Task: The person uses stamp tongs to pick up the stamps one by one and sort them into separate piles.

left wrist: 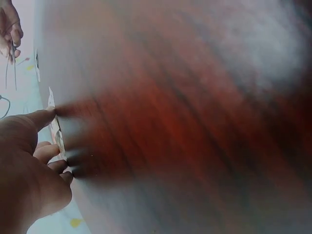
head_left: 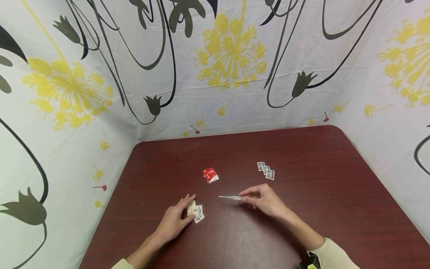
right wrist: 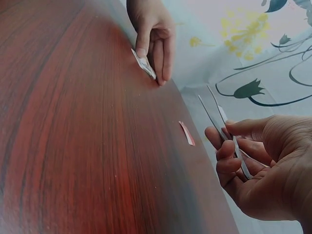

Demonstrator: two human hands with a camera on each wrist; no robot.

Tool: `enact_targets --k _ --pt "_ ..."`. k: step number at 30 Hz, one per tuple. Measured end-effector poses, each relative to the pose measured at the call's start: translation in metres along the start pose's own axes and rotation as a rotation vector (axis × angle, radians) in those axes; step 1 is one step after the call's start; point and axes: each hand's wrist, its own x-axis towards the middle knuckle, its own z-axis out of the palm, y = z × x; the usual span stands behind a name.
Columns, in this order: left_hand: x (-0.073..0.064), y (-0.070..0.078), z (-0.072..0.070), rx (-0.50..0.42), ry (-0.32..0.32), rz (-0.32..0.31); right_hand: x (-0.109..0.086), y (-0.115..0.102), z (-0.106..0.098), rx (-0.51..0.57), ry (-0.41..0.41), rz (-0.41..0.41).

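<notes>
Right hand (head_left: 267, 201) with metal tweezers (head_left: 231, 198); left hand (head_left: 174, 220) at two printed slips (head_left: 199, 213).
Reference: head view, clock positions taken from the tweezers. At 8 o'clock, the nearest items: the slips, thin, flat and four-sided, one yellowish and one white with grey print, overlapping. Left grip: digits apart and extended, thumb touching the slips. Centre: the tweezers, slender and smooth, tips toward 9 o'clock; right grip clamped on them, digits together; prongs spaced apart in the right wrist view. Between 10 and 11 o'clock: overlapping red-and-white cards (head_left: 211, 175). At 2 o'clock: three grey-printed, white-bordered squares (head_left: 270, 174) in a staggered row. All lie on a glossy, reddish-brown, wood-grained bench (head_left: 302, 168) with rounded far corners. Beyond, at 12 o'clock: creased white sheeting (head_left: 188, 78), plant-patterned.
</notes>
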Motion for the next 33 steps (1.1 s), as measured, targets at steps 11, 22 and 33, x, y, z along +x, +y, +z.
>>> enact_targets --k 11,22,33 --pt "-0.004 0.004 -0.003 0.006 0.017 -0.002 0.0 -0.004 0.007 -0.006 -0.02 -0.007" --pt "-0.014 0.011 0.006 0.147 0.143 -0.01 0.0 -0.004 0.01 -0.015 -0.028 -0.008" --pt "0.003 0.013 0.014 0.221 0.154 0.005 -0.001 -0.003 0.008 -0.013 -0.024 -0.003"
